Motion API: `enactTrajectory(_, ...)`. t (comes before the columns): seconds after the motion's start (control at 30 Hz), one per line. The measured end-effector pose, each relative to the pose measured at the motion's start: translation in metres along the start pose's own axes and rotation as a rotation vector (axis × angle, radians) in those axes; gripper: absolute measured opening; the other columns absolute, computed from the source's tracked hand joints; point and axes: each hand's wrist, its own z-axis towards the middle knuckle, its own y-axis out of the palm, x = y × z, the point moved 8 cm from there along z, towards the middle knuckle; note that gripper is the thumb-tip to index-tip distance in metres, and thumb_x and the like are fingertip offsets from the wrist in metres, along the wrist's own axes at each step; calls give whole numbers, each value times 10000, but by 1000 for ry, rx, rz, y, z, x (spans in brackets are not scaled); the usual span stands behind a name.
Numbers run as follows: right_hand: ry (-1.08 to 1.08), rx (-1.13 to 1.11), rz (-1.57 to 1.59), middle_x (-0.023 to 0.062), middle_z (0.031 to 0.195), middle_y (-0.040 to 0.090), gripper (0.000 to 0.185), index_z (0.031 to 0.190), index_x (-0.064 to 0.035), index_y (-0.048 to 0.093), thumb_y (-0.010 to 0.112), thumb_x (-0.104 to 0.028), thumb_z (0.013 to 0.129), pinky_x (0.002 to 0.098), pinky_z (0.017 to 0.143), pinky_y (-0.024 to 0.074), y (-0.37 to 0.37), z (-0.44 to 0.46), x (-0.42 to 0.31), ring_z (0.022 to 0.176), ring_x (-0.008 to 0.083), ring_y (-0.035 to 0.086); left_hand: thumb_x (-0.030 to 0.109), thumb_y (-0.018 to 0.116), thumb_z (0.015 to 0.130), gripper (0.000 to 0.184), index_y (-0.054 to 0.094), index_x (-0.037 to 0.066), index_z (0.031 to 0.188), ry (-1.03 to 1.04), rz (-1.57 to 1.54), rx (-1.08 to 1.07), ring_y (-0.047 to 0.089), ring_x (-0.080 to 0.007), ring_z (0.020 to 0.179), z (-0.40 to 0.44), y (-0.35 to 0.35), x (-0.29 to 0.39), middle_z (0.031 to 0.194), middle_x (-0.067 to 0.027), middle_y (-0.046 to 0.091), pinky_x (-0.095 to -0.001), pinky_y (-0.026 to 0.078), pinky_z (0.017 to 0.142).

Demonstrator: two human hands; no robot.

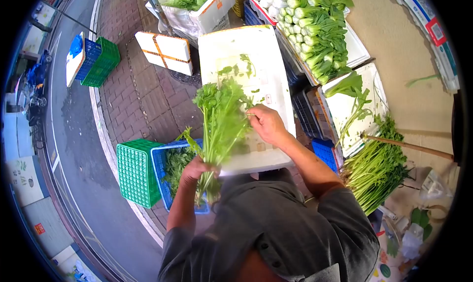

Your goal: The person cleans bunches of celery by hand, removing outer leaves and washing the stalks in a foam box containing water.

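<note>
My left hand (198, 168) is wrapped round the lower stems of a leafy bunch of celery (217, 119). The bunch leans up over a white foam box (276, 92), its leaves partly smeared by motion. At the bunch's right edge my right hand (268, 124) is closed in a pinch on a thin celery sprig; the fingertips are partly hidden. Loose bits of leaf (236, 69) lie on the box's pale surface beyond the bunch.
A blue crate (160, 166) with greens and a green crate (138, 173) stand at left. Bok choy (315, 35) is piled at upper right. More celery (377, 171) lies at right beside a white foam lid (364, 95) and a wooden stick (409, 146). A road runs at far left.
</note>
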Motion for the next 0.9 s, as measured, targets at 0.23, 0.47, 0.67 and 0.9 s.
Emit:
enactTrajectory(0.23,37,-11,-198,229,971,676,157,1035,18,670,598,-36,905,454,767,535,-5,11,12,871,412,661,123,789,789,318,700,-19,1059,0,177,10,661,-206,700,10,29,32,839,-113,706,-346,531,654)
enactTrajectory(0.47,115,271,-202,209,901,685,165,1064,-23,676,599,-54,921,462,692,527,-80,9,84,769,394,660,272,848,780,407,749,33,1095,-194,394,-10,654,-156,743,14,2,9,863,-75,740,-295,515,719)
enactTrajectory(0.67,375,256,413,39,951,686,316,1247,-10,635,639,-180,981,329,762,510,-48,20,-28,845,157,630,187,768,812,218,736,5,928,-93,427,11,653,-167,692,23,31,28,775,-61,709,-331,527,658)
enactTrajectory(0.9,-268,-114,110,155,1038,665,216,1091,-36,641,646,-172,924,531,963,481,51,3,-110,990,340,634,250,779,790,319,737,8,993,-14,464,71,661,-185,716,32,22,19,796,-69,721,-349,532,701)
